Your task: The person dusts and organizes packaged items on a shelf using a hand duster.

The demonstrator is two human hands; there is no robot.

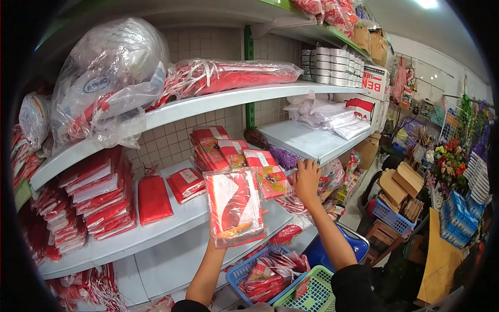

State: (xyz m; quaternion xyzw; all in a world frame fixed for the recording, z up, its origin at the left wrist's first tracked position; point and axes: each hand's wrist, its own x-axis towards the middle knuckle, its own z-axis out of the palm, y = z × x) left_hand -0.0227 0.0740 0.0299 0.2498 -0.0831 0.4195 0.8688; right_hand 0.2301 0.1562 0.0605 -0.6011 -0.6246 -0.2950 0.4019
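A clear plastic packet of folded red and white cloth (236, 208) is in my left hand (217, 245), which grips it from behind. The packet covers most of that hand's fingers. My right hand (307, 179) reaches to the shelf, fingers apart and slightly bent, beside a purple bundle (283, 157) and just below the corner of the upper white shelf. Between my hands lie red packets with printed fronts (273, 179), and more red packets (210, 148) are stacked behind the held one.
Stacks of red and white packets (104, 192) fill the shelf's left side. Above, plastic-wrapped bundles (234, 78) lie on a higher shelf (197, 106). Below stand a blue basket (236, 278) of red packets and a green basket (317, 294). A blue chair (358, 244) is at right.
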